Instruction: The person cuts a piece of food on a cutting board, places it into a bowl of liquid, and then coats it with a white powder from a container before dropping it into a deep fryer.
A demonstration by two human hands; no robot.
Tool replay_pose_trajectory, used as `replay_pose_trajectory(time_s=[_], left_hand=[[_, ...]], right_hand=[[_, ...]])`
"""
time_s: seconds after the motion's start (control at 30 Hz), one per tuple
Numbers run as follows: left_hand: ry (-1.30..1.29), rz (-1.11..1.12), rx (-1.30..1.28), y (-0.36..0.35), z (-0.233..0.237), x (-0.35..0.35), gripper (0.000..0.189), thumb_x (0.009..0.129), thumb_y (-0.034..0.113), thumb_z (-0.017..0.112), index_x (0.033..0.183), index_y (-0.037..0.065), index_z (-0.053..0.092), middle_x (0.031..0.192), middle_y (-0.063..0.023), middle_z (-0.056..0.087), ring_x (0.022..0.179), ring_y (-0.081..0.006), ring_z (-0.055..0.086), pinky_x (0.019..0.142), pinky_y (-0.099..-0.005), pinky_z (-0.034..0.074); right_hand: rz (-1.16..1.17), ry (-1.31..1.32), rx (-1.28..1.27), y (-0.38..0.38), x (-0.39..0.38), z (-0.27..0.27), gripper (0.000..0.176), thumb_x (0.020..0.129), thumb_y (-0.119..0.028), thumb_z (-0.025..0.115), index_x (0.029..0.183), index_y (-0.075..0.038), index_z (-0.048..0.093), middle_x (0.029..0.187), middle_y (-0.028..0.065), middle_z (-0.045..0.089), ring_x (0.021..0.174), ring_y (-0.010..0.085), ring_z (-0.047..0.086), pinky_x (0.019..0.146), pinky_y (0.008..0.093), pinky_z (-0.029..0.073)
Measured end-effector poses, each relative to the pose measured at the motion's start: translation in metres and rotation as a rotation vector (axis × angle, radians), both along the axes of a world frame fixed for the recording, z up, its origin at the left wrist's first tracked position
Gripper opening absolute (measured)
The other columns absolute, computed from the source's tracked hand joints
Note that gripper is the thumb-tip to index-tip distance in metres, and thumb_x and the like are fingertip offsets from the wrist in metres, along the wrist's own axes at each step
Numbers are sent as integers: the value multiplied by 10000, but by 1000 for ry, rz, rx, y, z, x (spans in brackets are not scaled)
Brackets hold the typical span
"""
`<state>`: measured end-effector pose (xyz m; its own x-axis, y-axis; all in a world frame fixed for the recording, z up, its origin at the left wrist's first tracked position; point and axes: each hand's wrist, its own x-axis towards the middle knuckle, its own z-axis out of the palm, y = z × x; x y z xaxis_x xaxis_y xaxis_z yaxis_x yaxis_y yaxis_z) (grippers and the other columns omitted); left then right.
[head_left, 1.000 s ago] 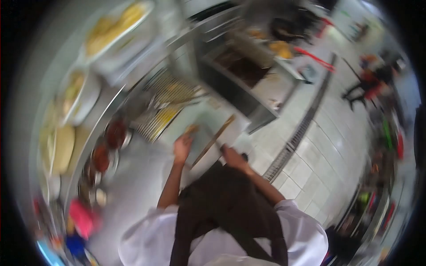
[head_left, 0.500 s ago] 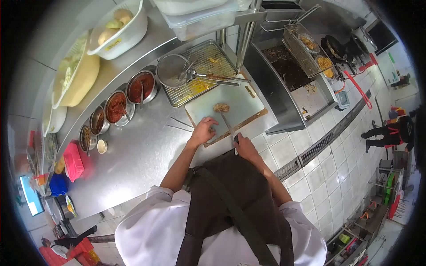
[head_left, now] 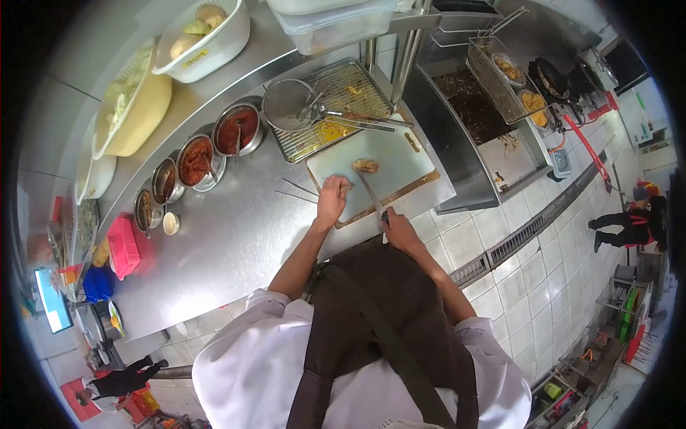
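1. Plainly, the right hand [head_left: 398, 230] is wrapped around the black handle of a knife [head_left: 370, 188], whose blade slants away from the apron over the pale cutting board [head_left: 391, 146].
2. The browned piece of food [head_left: 365, 166] sits towards the middle of that board, right by the knife's tip; from here I can't tell whether steel and food touch.
3. The left hand [head_left: 333, 200] is at the board's near left part, fingers bent, with a small brown bit [head_left: 346, 188] at the fingertips; whether it's pinched or merely touched, I can't make out.
4. A pair of thin dark sticks [head_left: 299, 194] lies on the steel bench [head_left: 221, 239], just left of that hand.
5. Beyond the board there's a tray with a wire rack [head_left: 346, 82], yellow scraps scattered on it, and a round strainer [head_left: 288, 104] resting over its left part.
6. Along the back of the bench, a bowl of red sauce [head_left: 246, 125] stands first in a curving row of metal bowls, with a small white cup [head_left: 171, 223] and a pink basket [head_left: 123, 250] at the far left end.
7. Over to the right, a wire fry basket [head_left: 500, 86] rests above the fryer, and a co-worker in dark clothes [head_left: 629, 223] stands well apart across the tiled floor.
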<state>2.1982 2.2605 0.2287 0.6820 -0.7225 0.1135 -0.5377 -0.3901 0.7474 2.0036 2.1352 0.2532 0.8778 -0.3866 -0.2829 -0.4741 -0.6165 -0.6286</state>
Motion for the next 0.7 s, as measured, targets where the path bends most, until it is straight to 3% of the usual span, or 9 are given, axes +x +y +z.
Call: replay_pose_trajectory(time_s=[0.13,0.23,0.33,0.43,0.53,0.7], left_hand=[[-265,-91,-64,0,-1,-2,289,674,-47,631,941,37,558,1024,-134,558,1043,-327,513,886,-386,427],[-227,-160,-119,15,-2,-17,265,677,-7,649,928,41,577,1050,-133,557,1064,-322,504,911,-383,418],[-313,-51,-194,25,-1,-21,256,678,0,650,923,41,592,1043,-111,555,1037,-307,515,882,-386,433],[-228,84,-116,24,-9,-16,261,687,11,659,940,40,603,1038,-122,567,1013,-316,537,868,-387,443],[-96,62,-114,20,-17,-13,263,701,42,666,959,32,614,1023,-148,581,949,-317,573,841,-367,466],[-151,60,-78,9,-13,-15,230,725,63,666,948,32,624,973,-126,606,894,-305,589,786,-369,482]], right_hand=[[-54,6,-3,0,8,5,309,862,-193,550,1047,17,420,840,293,599,822,468,587,721,547,459],[-17,-4,-48,-1,6,1,308,864,-201,547,1042,18,423,816,285,604,801,460,593,711,540,465],[27,26,-33,-2,5,1,305,862,-202,549,1040,16,431,801,273,610,782,446,601,703,533,470],[68,52,-73,1,12,6,296,863,-198,543,1036,19,440,793,263,616,771,433,608,700,530,474],[144,17,-100,4,23,4,281,868,-188,529,1030,27,449,790,257,619,775,422,613,693,526,479],[223,79,-188,8,40,-1,235,852,-113,493,1026,39,452,787,247,632,768,405,631,691,494,501]])
